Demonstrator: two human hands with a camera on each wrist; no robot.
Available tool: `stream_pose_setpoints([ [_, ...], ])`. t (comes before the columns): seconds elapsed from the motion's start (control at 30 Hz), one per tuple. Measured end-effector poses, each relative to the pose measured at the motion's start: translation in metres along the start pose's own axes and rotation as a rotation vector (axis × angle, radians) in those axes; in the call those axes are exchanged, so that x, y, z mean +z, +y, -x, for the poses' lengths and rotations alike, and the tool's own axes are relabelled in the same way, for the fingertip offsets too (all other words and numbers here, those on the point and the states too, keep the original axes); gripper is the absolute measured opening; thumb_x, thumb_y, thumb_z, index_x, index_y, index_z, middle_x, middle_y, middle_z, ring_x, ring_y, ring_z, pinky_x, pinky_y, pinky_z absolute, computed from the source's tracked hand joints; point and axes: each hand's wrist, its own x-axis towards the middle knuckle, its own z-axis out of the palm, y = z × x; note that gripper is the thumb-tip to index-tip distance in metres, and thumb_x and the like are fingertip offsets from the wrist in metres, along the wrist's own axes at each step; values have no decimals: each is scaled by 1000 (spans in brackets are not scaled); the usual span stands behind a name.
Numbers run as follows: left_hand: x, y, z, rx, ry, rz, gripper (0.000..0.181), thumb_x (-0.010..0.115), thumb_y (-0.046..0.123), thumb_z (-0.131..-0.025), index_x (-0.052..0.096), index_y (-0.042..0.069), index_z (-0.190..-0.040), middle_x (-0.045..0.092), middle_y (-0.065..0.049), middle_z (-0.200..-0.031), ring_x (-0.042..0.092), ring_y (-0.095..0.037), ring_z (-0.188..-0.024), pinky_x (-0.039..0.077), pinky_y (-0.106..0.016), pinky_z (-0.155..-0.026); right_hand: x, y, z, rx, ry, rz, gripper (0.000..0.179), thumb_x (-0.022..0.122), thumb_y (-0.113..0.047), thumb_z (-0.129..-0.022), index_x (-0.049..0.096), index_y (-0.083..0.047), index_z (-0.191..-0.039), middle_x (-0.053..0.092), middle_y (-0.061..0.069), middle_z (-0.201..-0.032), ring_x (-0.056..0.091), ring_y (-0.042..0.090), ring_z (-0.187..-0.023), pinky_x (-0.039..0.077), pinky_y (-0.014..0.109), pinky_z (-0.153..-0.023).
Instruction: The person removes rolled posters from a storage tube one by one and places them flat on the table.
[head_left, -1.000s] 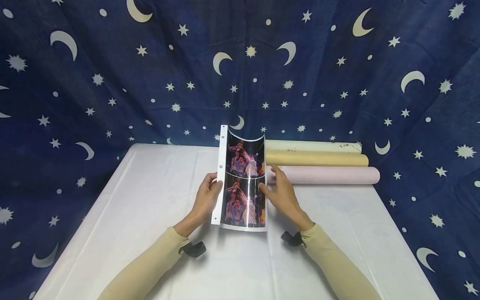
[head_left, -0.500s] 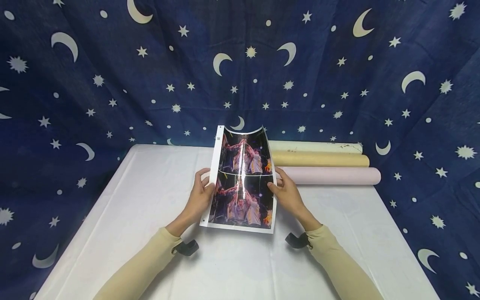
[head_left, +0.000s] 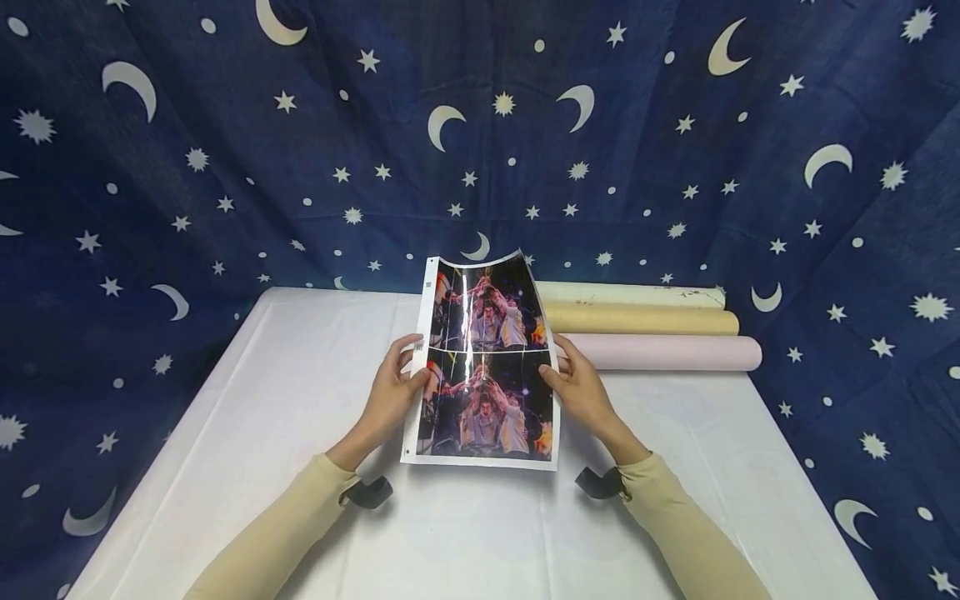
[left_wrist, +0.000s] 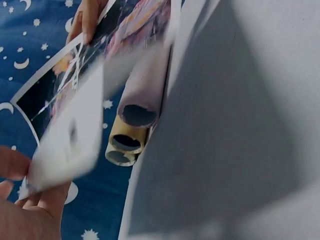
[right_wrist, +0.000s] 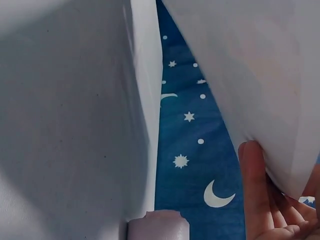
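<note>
A glossy printed photo sheet (head_left: 483, 408) is held up above the table in the head view. It carries two alike pictures, one above the other, and a white strip with small holes along its left side. My left hand (head_left: 390, 393) pinches the left edge, thumb in front and fingers behind. My right hand (head_left: 583, 390) grips the right edge the same way. The sheet bows, its upper edge curved. In the left wrist view the white strip (left_wrist: 75, 130) is blurred. The right wrist view shows the sheet's pale back (right_wrist: 265, 75) and fingers (right_wrist: 255, 175) against it.
Three rolls lie side by side behind the sheet to the right: pink (head_left: 667, 352), yellow (head_left: 652, 318) and cream (head_left: 630, 293). Their left ends are hidden in the head view. A white cloth (head_left: 480, 533) covers the table. A dark blue star-and-moon curtain (head_left: 480, 125) hangs behind.
My hands have moved apart, the left one leftward and the right one slightly rightward. The sheet has opened out flatter and faces the head camera more fully. Both hands keep their hold.
</note>
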Motion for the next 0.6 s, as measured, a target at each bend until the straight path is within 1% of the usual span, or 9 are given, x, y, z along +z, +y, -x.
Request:
stream_pose_setpoints([
  [0.07,-3,1,-1,-24,-10,54,66,54,-5,-93,32,23,-149,53,-18,-139,71,-20,-97,59,-26,-75,-2,1,0,8,-5,-14,58,55,-6,-98,33,-12,-151,65,30,-119,74,25,-88,61,34,-69],
  [0.17,-7,2,-2,-53,-52,109,76,53,-8,-90,25,29,-152,50,-18,-143,65,-31,-115,59,-28,-81,-4,3,1,12,-18,-46,58,55,-5,-98,33,-13,-151,65,31,-118,74,22,-84,61,34,-67],
  [0.2,-7,2,-2,-65,-67,122,77,52,-8,-90,26,30,-152,49,-16,-145,62,-32,-119,58,-28,-83,-5,3,1,7,-25,-51,58,54,-5,-98,33,-12,-151,65,32,-118,74,20,-83,61,34,-67],
  [0.3,-9,0,-3,-98,-108,116,75,52,-6,-91,30,31,-152,44,-12,-150,58,-33,-125,58,-30,-86,-6,4,3,-10,-40,-66,58,54,-3,-98,34,-11,-151,64,33,-118,73,15,-80,61,33,-67],
  [0.37,-10,-3,-3,-116,-119,104,72,52,-5,-91,33,30,-152,41,-10,-153,57,-32,-126,58,-32,-85,-7,5,4,-17,-46,-74,57,54,-3,-97,34,-11,-151,64,33,-117,73,13,-79,61,33,-67],
  [0.47,-10,-5,-4,-140,-109,79,70,53,-3,-91,37,30,-151,38,-7,-156,60,-29,-123,59,-32,-83,-7,5,5,-21,-57,-93,57,54,-2,-97,34,-11,-151,64,34,-118,73,13,-79,61,33,-67],
  [0.6,-11,-6,-5,-156,-96,70,69,53,-4,-90,40,30,-149,39,-7,-155,66,-24,-112,60,-33,-80,-8,6,5,-27,-59,-105,57,54,-2,-97,35,-12,-150,64,34,-118,73,11,-79,61,33,-67],
])
